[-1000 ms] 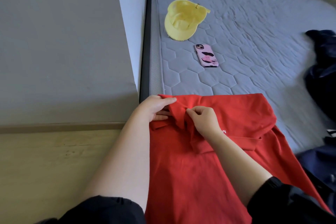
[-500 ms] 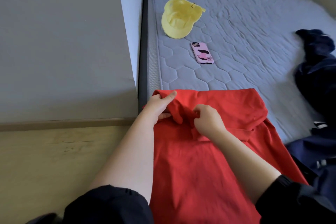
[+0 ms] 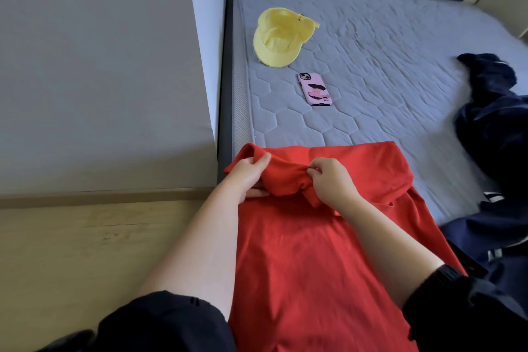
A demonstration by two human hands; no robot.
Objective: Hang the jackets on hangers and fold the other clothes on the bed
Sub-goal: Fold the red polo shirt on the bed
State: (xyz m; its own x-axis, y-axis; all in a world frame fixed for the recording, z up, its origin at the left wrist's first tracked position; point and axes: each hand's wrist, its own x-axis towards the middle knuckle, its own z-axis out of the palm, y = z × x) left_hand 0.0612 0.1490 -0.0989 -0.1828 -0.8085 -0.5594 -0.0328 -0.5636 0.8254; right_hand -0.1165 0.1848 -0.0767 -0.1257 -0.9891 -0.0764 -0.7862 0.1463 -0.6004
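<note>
Your grip has barely changed from half a second ago: both hands stay on the same bunched fold. Your right fingertips have come up onto its ridge.

Your left hand (image 3: 249, 177) is curled on the red shirt (image 3: 300, 251) at its far left corner, with the thumb over the fold and the fingers underneath. Your right hand (image 3: 333, 183) pinches the same fold just to the right, thumb and forefinger closed on the cloth and the other fingers curled in. The fabric stands up in a ridge between them.

The shirt lies flat on the near edge of the bed (image 3: 385, 66), running from your hands back toward you. Beyond the shirt, well apart from it, a pink phone (image 3: 315, 89) lies on the mattress, and a yellow cap (image 3: 278, 37) lies farther off. To the right of the shirt is a heap of dark navy clothes (image 3: 497, 128), and its near part touches the shirt's right edge.
</note>
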